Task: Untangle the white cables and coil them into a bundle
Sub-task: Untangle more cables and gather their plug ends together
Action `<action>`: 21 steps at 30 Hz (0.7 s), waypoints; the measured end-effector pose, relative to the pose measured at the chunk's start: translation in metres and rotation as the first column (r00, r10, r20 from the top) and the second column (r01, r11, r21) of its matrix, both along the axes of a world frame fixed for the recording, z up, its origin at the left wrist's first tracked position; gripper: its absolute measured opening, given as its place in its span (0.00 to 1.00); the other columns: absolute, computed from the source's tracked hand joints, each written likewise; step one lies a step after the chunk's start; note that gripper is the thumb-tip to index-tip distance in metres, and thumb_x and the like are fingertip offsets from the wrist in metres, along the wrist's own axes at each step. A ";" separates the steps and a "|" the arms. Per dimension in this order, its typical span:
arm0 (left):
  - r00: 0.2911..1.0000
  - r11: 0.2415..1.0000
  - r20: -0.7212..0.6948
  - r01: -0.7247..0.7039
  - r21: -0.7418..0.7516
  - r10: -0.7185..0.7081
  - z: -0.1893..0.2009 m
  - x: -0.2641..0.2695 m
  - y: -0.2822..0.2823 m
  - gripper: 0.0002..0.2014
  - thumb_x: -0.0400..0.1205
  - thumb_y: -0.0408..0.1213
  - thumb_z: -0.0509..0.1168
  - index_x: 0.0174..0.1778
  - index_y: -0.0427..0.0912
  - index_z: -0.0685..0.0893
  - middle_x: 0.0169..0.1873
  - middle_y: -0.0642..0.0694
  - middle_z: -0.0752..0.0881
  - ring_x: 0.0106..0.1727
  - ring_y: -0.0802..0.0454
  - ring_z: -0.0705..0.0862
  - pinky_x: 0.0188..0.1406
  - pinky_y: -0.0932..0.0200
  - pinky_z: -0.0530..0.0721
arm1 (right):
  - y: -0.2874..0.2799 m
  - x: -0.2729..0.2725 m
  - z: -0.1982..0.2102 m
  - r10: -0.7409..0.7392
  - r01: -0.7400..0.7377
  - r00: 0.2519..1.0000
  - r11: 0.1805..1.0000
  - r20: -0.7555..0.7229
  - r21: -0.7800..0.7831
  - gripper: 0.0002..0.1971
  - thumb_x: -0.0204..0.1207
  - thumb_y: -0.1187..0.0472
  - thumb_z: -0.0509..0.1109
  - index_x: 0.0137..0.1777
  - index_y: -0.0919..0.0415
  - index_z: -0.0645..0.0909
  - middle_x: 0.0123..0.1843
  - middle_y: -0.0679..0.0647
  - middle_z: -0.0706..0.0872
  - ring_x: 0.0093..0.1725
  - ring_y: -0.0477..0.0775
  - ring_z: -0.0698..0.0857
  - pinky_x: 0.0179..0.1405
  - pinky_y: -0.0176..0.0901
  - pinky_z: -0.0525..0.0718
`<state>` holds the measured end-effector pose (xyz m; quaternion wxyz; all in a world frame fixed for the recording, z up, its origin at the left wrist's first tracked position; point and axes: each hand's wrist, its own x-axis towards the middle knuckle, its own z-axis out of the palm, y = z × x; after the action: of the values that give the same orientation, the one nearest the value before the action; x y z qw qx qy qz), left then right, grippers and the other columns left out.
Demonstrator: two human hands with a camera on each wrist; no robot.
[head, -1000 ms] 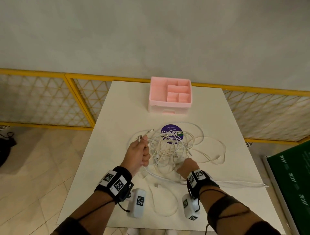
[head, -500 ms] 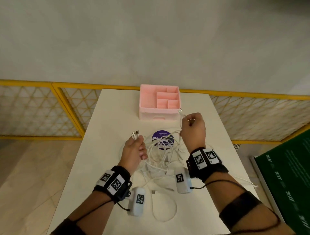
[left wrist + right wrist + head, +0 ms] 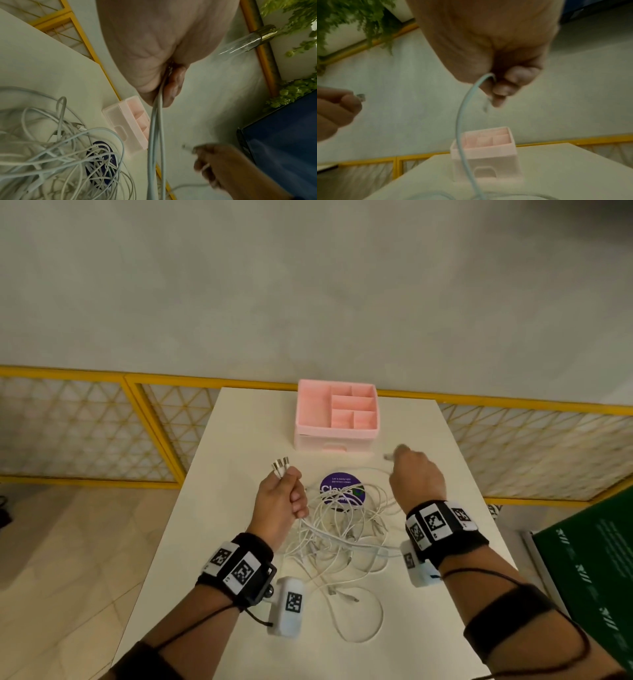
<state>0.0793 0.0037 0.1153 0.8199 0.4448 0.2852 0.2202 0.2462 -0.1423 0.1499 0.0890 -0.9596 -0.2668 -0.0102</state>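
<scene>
White cables [image 3: 337, 529] lay in a loose tangle on the table [image 3: 239, 446], between the two forearms and partly over a round purple sticker [image 3: 340, 487]. One loop trailed toward the near edge of the table.

Curled fingers of the left hand [image 3: 279, 501] formed a fist-like grip round several strands, raised above the left side of the tangle. Their metal plug ends [image 3: 281, 465] stuck out above the fist, side by side, pointing up and away toward the far end of the table. In the left wrist view the held strands [image 3: 156, 142] ran down from the fingers in a straight, close bunch.

Over the right side of the tangle, the right hand [image 3: 416, 475] pinched a single cable end [image 3: 388, 456] between thumb and fingertips; its plug seemed to point left toward the other hand, though motion blur made this hard to judge. From that grip one strand [image 3: 462, 121] arched down toward the heap, seen in the right wrist view.

Behind the tangle, at the far end of the table, stood a pink organiser box [image 3: 337, 414], upright, with open compartments on top and a drawer front facing the person. I could see nothing inside the compartments
</scene>
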 end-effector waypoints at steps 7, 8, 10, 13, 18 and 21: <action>0.998 0.999 -0.051 0.039 0.029 -0.038 0.001 0.013 -0.014 0.11 0.92 0.40 0.55 0.45 0.40 0.73 0.23 0.50 0.67 0.22 0.55 0.65 0.23 0.60 0.67 | 0.033 -0.043 0.000 0.394 -0.118 0.892 0.676 -0.222 0.728 0.03 0.85 0.62 0.63 0.50 0.56 0.75 0.30 0.52 0.85 0.26 0.51 0.83 0.30 0.50 0.85; 0.998 0.999 -0.051 0.032 0.030 -0.031 0.002 0.015 -0.017 0.11 0.92 0.41 0.55 0.46 0.40 0.73 0.24 0.50 0.67 0.23 0.55 0.65 0.23 0.60 0.68 | 0.037 -0.052 -0.002 0.422 -0.119 0.873 0.669 -0.243 0.734 0.03 0.85 0.61 0.63 0.49 0.55 0.75 0.30 0.53 0.85 0.26 0.51 0.83 0.29 0.52 0.85; 0.999 1.000 -0.032 0.014 0.021 -0.013 0.004 0.018 -0.022 0.12 0.92 0.41 0.55 0.47 0.39 0.74 0.22 0.51 0.70 0.22 0.56 0.68 0.24 0.59 0.70 | 0.044 -0.068 -0.011 0.444 -0.104 0.851 0.664 -0.279 0.740 0.02 0.84 0.59 0.65 0.49 0.53 0.76 0.32 0.53 0.87 0.29 0.52 0.85 0.30 0.53 0.87; 1.000 0.999 0.002 -0.025 -0.044 0.025 0.003 0.020 -0.025 0.14 0.92 0.42 0.55 0.48 0.37 0.78 0.24 0.49 0.80 0.24 0.57 0.79 0.25 0.62 0.79 | 0.049 -0.081 -0.027 0.449 -0.039 0.837 0.618 -0.312 0.785 0.02 0.84 0.59 0.67 0.49 0.54 0.78 0.35 0.53 0.89 0.33 0.53 0.88 0.36 0.56 0.89; 0.995 0.993 -0.026 -0.102 -0.064 0.101 -0.011 0.013 -0.015 0.12 0.91 0.41 0.58 0.49 0.38 0.80 0.32 0.44 0.77 0.32 0.52 0.78 0.29 0.58 0.78 | 0.041 -0.084 -0.046 0.577 -0.211 0.771 0.630 -0.270 0.747 0.10 0.83 0.62 0.66 0.59 0.49 0.84 0.32 0.45 0.85 0.29 0.45 0.83 0.33 0.45 0.85; 0.972 0.964 -0.017 -0.235 -0.122 0.235 -0.009 0.011 0.003 0.09 0.91 0.37 0.57 0.45 0.45 0.77 0.30 0.48 0.74 0.30 0.53 0.74 0.25 0.59 0.70 | 0.024 -0.080 -0.061 0.592 -0.326 0.763 0.700 -0.260 0.635 0.15 0.83 0.62 0.66 0.67 0.48 0.78 0.29 0.44 0.78 0.28 0.45 0.77 0.34 0.46 0.80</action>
<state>0.0902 0.0066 0.1061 0.8135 0.3569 0.3501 0.2973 0.1665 -0.1183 0.0885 0.4213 -0.7649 -0.4615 0.1562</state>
